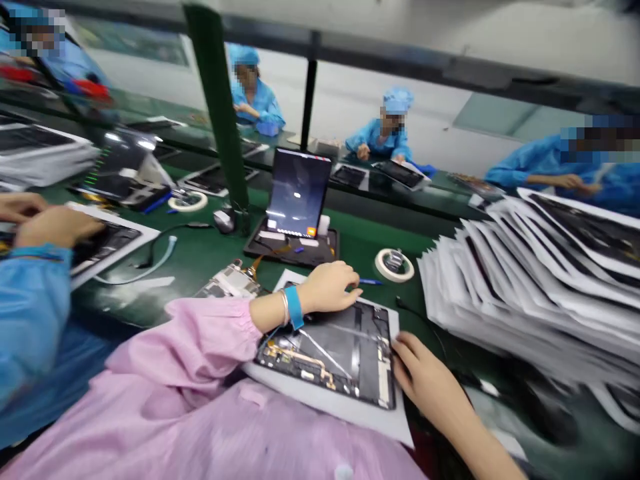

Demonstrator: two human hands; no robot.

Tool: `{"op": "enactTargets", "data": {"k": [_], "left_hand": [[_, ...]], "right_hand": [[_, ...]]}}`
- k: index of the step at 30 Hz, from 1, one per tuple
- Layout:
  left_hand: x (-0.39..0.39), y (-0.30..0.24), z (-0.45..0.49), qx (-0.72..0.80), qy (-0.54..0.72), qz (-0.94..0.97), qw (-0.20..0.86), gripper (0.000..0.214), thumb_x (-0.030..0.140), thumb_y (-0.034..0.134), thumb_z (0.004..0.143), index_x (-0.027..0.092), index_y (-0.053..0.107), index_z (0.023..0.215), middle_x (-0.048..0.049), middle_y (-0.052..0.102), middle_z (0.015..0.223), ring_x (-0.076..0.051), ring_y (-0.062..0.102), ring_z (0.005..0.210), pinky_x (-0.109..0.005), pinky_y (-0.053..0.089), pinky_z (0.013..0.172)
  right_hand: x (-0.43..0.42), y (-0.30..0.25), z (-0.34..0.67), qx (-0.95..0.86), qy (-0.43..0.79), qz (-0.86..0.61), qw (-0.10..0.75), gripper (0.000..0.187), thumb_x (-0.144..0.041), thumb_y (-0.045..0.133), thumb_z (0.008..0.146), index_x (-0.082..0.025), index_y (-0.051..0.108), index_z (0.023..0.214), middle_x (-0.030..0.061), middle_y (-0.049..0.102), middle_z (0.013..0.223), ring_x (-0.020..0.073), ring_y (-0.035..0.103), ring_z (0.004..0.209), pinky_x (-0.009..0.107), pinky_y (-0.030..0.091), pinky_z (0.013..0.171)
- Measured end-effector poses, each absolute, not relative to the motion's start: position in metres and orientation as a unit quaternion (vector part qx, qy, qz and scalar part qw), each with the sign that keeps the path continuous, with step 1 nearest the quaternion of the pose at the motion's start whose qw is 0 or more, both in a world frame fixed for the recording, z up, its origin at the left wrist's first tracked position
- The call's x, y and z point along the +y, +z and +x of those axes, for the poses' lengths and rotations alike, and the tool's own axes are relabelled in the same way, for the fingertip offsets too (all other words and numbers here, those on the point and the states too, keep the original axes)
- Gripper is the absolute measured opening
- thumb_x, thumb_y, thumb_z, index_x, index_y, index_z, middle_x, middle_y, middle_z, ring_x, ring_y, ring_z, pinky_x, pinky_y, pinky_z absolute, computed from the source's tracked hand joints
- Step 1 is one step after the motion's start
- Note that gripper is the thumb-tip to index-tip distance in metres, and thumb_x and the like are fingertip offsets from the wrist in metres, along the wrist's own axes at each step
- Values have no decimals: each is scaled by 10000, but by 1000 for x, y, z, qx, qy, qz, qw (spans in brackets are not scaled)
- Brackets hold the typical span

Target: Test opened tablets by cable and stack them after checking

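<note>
An opened tablet (365, 333), its dark inside with ribbon cables and small parts facing up, lies on a white sheet (400, 427) close to my body. Over its far edge, my left hand (327, 288) has its fingers curled in; what they hold, if anything, is hidden. A blue band and a bracelet circle that wrist. At the tablet's right edge, my right hand (420, 370) grips the side with bent fingers. Just beyond my left hand lies a blue pen (370, 282). A metal-plated part with an orange ribbon (233, 280) sits left of the tablet.
A lit screen (299, 193) stands in a black tray behind the tablet. A tape roll (395, 265) lies right of it. Papers and tablet parts form a tall stack (500, 287) at right. A co-worker's hand (57, 227) works at left; a green post (220, 107) rises ahead.
</note>
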State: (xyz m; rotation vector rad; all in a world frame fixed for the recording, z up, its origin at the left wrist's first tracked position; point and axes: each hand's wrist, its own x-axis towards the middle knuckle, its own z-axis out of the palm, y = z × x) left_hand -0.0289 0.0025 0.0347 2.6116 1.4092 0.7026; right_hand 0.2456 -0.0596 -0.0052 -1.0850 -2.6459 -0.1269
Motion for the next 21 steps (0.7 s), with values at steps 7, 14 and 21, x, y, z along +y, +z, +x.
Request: {"op": "enactTargets", "data": {"k": [7, 14, 21], "left_hand": [[6, 1, -17, 420, 206, 874, 132, 287, 388, 482, 895, 174, 673, 892, -67, 633, 872, -199, 554, 866, -309, 425, 777], [6, 1, -18, 459, 163, 848, 210, 263, 406, 470, 888, 201, 632, 917, -23, 679, 832, -179, 602, 735, -254, 379, 610], [9, -2, -21, 460, 164, 841, 233, 271, 422, 470, 884, 205, 628, 922, -19, 689, 875, -173, 604, 751, -244, 368, 617]], "right_hand": [[-64, 19, 239, -907, 52, -415, 40, 222, -200, 367, 936, -175, 548, 1061, 71, 536, 877, 199, 555, 781, 327, 499, 695], [-8, 4, 242, -836, 10, -540, 96, 389, -175, 368, 928, -158, 414, 1313, 142, 540, 1127, 229, 602, 854, 338, 506, 691], [-18, 15, 243, -806, 185, -528, 193, 249, -259, 387, 939, -195, 558, 1110, 74, 598, 953, 170, 605, 758, 276, 486, 624]]}}
